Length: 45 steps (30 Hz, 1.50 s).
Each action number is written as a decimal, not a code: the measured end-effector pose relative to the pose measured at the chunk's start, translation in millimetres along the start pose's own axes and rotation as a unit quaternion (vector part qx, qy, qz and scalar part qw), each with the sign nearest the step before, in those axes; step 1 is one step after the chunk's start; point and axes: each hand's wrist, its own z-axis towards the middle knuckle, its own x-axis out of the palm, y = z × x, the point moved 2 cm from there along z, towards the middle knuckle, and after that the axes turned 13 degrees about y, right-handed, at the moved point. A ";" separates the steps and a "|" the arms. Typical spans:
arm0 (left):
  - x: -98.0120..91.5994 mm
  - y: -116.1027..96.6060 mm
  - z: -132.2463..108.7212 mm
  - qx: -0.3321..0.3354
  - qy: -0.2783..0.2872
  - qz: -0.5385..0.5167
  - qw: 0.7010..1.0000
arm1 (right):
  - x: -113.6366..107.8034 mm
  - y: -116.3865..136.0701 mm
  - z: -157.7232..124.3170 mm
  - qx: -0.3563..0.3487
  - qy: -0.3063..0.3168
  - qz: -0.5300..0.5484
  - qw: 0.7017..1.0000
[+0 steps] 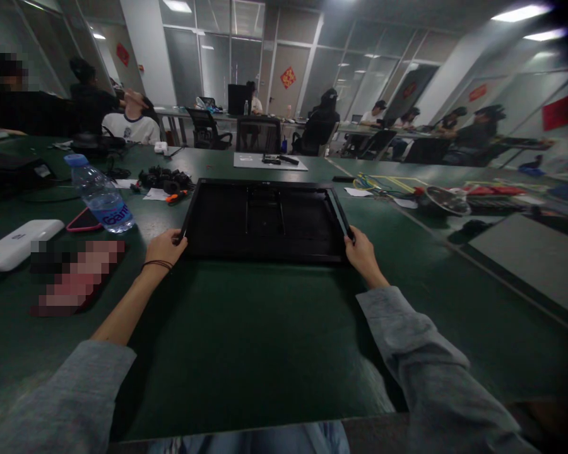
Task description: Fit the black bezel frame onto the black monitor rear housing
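Note:
A flat black monitor panel lies back side up on the green table in front of me. My left hand grips its near left corner, fingers curled round the edge. My right hand holds the near right corner in the same way. Both my arms wear grey sleeves, and a dark band sits on my left wrist.
At the left lie a water bottle, a pink-edged phone and a white power bank. Black parts and a white sheet lie behind the panel. Cables and a grey board sit right. People sit at desks beyond.

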 end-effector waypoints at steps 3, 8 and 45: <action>-0.3 0.1 0.3 0.000 0.007 -0.012 1.000 | 1.9 -1.2 -3.0 0.020 0.015 0.004 1.000; -1.8 2.3 2.8 0.010 0.004 -0.025 1.000 | 1.8 2.9 -2.9 0.007 0.015 0.009 1.000; -16.0 -4.4 -12.1 0.046 -0.080 0.011 0.996 | 1.1 56.2 -18.9 -0.027 -0.048 -0.115 0.992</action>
